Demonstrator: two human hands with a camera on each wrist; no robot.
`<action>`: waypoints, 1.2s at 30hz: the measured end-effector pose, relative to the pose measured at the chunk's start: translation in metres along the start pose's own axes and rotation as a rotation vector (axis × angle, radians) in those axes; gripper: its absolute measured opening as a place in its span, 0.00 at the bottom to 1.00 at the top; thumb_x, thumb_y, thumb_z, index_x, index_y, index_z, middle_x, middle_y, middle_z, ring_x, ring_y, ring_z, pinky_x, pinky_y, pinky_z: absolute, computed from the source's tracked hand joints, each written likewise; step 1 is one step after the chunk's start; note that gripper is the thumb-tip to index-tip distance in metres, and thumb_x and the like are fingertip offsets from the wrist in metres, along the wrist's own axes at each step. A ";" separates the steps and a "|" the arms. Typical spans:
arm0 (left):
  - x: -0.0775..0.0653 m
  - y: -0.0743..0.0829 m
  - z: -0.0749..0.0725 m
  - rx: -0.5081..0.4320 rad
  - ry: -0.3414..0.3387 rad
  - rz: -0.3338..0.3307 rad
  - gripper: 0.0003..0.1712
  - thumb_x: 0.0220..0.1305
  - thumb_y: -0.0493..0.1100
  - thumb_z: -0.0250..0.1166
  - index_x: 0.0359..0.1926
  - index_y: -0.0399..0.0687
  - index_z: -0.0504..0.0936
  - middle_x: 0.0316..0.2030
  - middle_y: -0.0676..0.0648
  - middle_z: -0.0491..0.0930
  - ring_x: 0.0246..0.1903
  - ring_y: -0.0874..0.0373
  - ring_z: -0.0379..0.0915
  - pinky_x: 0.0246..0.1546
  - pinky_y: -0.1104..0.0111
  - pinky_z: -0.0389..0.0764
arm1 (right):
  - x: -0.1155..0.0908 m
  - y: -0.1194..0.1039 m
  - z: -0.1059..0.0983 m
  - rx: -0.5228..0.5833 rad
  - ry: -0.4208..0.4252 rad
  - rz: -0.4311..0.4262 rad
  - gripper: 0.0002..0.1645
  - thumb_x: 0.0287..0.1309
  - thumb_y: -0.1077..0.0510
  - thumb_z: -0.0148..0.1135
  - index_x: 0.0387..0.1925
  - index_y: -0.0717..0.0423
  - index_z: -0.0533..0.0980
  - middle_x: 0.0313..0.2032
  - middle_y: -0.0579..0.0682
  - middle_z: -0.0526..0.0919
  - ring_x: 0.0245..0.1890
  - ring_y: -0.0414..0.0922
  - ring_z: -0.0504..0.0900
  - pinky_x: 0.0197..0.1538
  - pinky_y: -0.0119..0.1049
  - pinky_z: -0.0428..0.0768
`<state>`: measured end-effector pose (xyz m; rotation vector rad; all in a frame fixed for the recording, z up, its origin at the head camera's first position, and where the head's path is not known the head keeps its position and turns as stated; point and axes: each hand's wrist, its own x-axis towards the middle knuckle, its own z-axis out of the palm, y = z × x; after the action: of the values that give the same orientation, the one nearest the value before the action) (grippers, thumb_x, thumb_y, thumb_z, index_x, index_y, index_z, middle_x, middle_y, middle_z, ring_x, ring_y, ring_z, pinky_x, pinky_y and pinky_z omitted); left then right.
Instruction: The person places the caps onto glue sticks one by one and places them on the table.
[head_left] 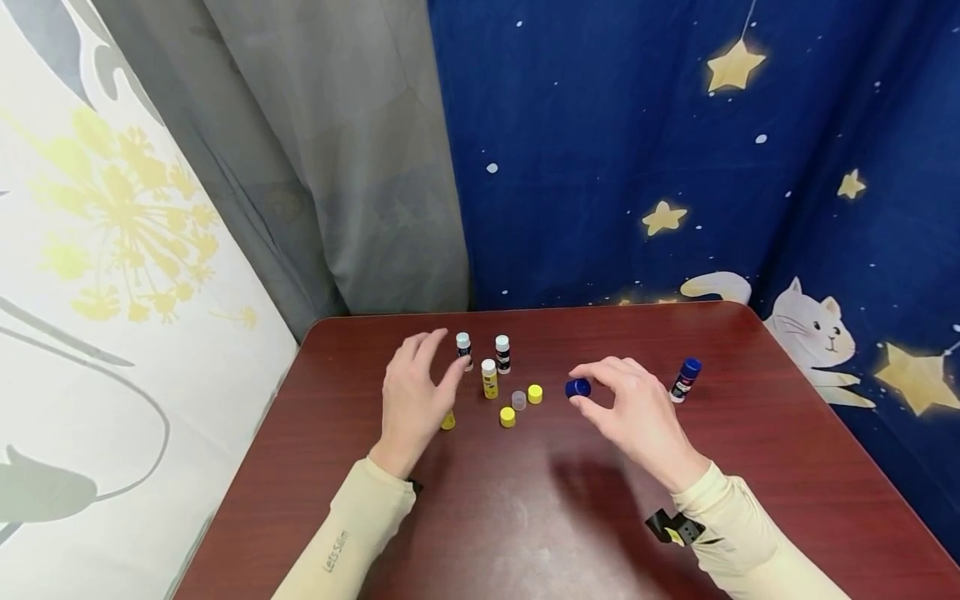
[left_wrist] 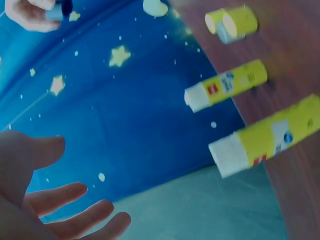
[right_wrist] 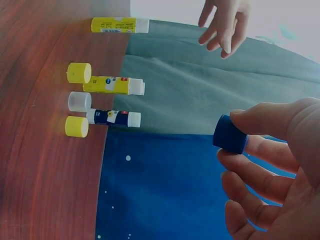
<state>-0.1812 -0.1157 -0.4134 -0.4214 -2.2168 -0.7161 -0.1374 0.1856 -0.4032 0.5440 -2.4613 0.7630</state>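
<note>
A dark blue cap (head_left: 577, 388) is pinched between the thumb and fingertips of my right hand (head_left: 637, 408), above the table; the right wrist view shows the same cap (right_wrist: 230, 134) close up. My left hand (head_left: 414, 392) is raised with fingers spread and holds nothing. It partly hides a yellow glue stick (head_left: 447, 421). Another yellow glue stick (head_left: 490, 382) with a white top stands upright to its right. Behind are two dark uncapped glue sticks, one (head_left: 502, 357) in full view and one (head_left: 463, 342) partly behind the left fingers.
Two yellow caps, one nearer (head_left: 507, 417) and one farther (head_left: 535, 394), stand by a translucent cap (head_left: 518, 401) mid-table. A blue-capped glue stick (head_left: 684, 381) stands at the right. Curtains (head_left: 570, 167) hang behind the brown table (head_left: 495, 517).
</note>
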 end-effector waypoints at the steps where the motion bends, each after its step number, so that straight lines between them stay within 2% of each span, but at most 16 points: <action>1: 0.004 -0.003 0.001 -0.002 -0.003 -0.011 0.28 0.63 0.52 0.71 0.61 0.46 0.80 0.51 0.42 0.79 0.48 0.46 0.78 0.48 0.50 0.79 | 0.000 0.000 0.000 -0.003 -0.001 0.002 0.19 0.50 0.52 0.79 0.45 0.40 0.84 0.39 0.35 0.83 0.40 0.42 0.77 0.37 0.40 0.76; 5: 0.015 -0.016 0.009 -0.011 -0.044 -0.070 0.28 0.63 0.49 0.71 0.62 0.47 0.79 0.53 0.43 0.79 0.50 0.46 0.77 0.48 0.49 0.79 | -0.001 0.002 -0.001 -0.010 0.002 0.001 0.18 0.50 0.51 0.79 0.45 0.40 0.84 0.39 0.35 0.83 0.40 0.41 0.77 0.37 0.40 0.76; 12: 0.027 -0.042 0.033 -0.026 -0.239 -0.217 0.33 0.65 0.52 0.69 0.67 0.49 0.73 0.58 0.42 0.76 0.54 0.46 0.75 0.55 0.48 0.75 | -0.003 0.004 -0.002 -0.013 -0.003 0.010 0.17 0.51 0.50 0.78 0.45 0.42 0.84 0.39 0.35 0.83 0.40 0.41 0.77 0.38 0.40 0.76; 17: 0.033 -0.065 0.047 -0.035 -0.330 -0.311 0.34 0.64 0.53 0.70 0.68 0.52 0.72 0.58 0.43 0.75 0.53 0.44 0.75 0.56 0.47 0.75 | -0.005 0.005 -0.002 -0.020 -0.005 0.015 0.17 0.51 0.50 0.78 0.45 0.43 0.84 0.39 0.35 0.83 0.40 0.40 0.76 0.38 0.40 0.76; 23: 0.038 -0.088 0.061 -0.108 -0.388 -0.355 0.34 0.64 0.54 0.71 0.67 0.49 0.74 0.61 0.41 0.75 0.59 0.42 0.72 0.61 0.44 0.70 | -0.004 0.006 -0.003 -0.029 -0.010 0.026 0.17 0.51 0.51 0.78 0.44 0.42 0.84 0.39 0.34 0.83 0.40 0.40 0.76 0.38 0.40 0.76; 27: 0.037 -0.101 0.070 -0.157 -0.454 -0.394 0.35 0.63 0.57 0.71 0.66 0.50 0.75 0.63 0.42 0.74 0.62 0.42 0.70 0.61 0.45 0.70 | -0.004 0.006 -0.002 -0.034 -0.025 0.036 0.17 0.51 0.50 0.78 0.44 0.40 0.84 0.39 0.34 0.83 0.40 0.40 0.76 0.37 0.39 0.76; 31: 0.034 -0.110 0.078 -0.196 -0.522 -0.418 0.35 0.61 0.58 0.72 0.66 0.51 0.76 0.62 0.42 0.76 0.58 0.43 0.72 0.58 0.47 0.74 | -0.005 0.006 0.000 -0.035 -0.026 0.042 0.16 0.51 0.51 0.78 0.43 0.39 0.84 0.38 0.33 0.82 0.39 0.37 0.74 0.36 0.38 0.76; 36: 0.033 -0.118 0.088 -0.240 -0.561 -0.433 0.35 0.58 0.55 0.75 0.63 0.49 0.78 0.54 0.42 0.81 0.49 0.48 0.77 0.52 0.52 0.78 | -0.005 0.008 0.002 -0.040 -0.026 0.046 0.15 0.52 0.50 0.77 0.43 0.38 0.84 0.38 0.32 0.83 0.39 0.37 0.75 0.35 0.38 0.76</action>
<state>-0.3114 -0.1528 -0.4806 -0.2795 -2.8048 -1.2198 -0.1379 0.1915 -0.4103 0.4875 -2.5150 0.7273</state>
